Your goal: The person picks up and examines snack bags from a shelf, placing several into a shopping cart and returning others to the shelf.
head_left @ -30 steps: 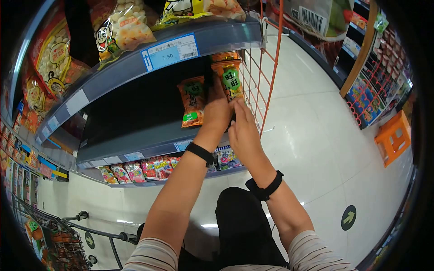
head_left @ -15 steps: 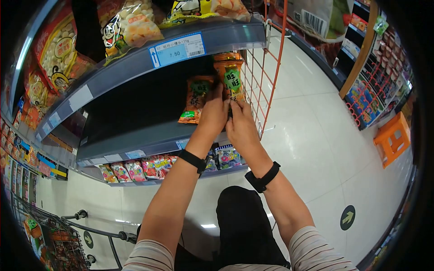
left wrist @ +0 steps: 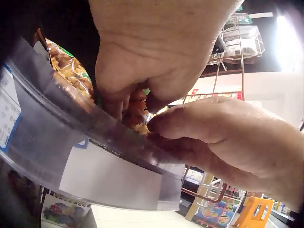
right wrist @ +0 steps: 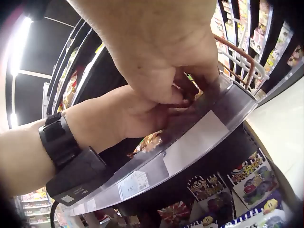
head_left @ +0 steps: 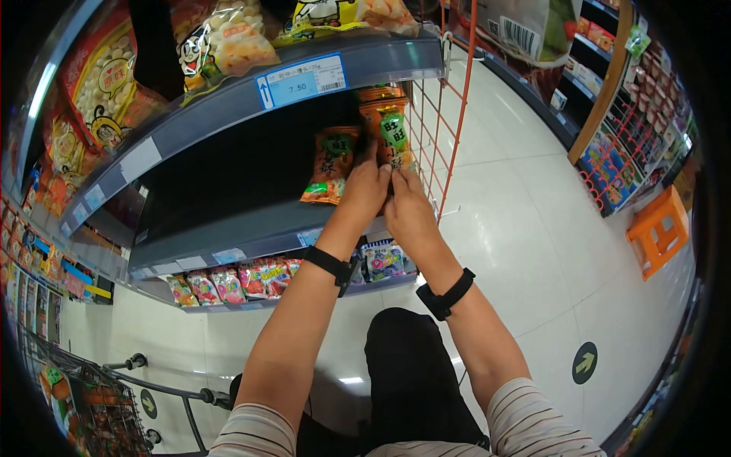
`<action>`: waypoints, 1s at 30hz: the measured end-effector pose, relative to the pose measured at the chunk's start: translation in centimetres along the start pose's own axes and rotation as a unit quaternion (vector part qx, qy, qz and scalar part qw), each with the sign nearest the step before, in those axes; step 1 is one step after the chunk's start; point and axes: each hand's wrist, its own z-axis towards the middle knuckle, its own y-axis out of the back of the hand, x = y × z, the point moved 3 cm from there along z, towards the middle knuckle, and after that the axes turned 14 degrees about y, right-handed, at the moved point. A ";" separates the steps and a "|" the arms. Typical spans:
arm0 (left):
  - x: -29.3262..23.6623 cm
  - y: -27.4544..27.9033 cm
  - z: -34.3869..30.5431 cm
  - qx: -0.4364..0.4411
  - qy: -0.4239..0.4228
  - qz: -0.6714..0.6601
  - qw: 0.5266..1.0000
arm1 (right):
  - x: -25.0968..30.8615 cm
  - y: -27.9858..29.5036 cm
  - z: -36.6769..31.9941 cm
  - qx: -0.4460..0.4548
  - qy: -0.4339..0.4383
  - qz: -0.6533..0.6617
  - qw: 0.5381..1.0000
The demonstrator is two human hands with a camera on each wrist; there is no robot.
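Observation:
An orange snack bag with a green patch stands at the right end of the dark shelf. My left hand grips its lower left side, the fingers partly hidden against it. At the bag's lower right, my right hand pinches the bottom edge, thumb close beside the left hand. In the left wrist view, a strip of the bag shows between the fingers. A second orange bag leans just left of my left hand, with another bag behind the held one.
A red wire rack closes the shelf's right end. Above runs a shelf edge with a price tag, bearing large snack bags. Small candy packs line the shelf below. A wire cart stands lower left, an orange stool right.
My right hand has moved up and left to the bag's bottom edge, its fingers closing there. The left hand has drawn slightly down along the bag. The left bag has tilted a little.

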 end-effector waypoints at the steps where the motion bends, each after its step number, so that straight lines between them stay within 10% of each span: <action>1: -0.2 0.4 -0.5 0.006 0.016 0.005 1.000 | 0.3 0.3 -0.1 0.001 -0.003 0.010 1.000; 10: -0.6 5.4 -5.0 -0.118 -0.127 0.066 0.983 | 2.9 1.9 -0.7 0.020 0.035 0.051 0.998; 13: 0.9 7.1 -5.6 -0.145 -0.088 0.225 0.959 | 3.5 -0.1 -0.4 0.020 0.065 0.044 0.997; 30: 6.9 10.9 -9.1 -0.132 -0.016 0.151 0.980 | 6.1 -7.3 3.2 0.111 0.027 0.068 0.991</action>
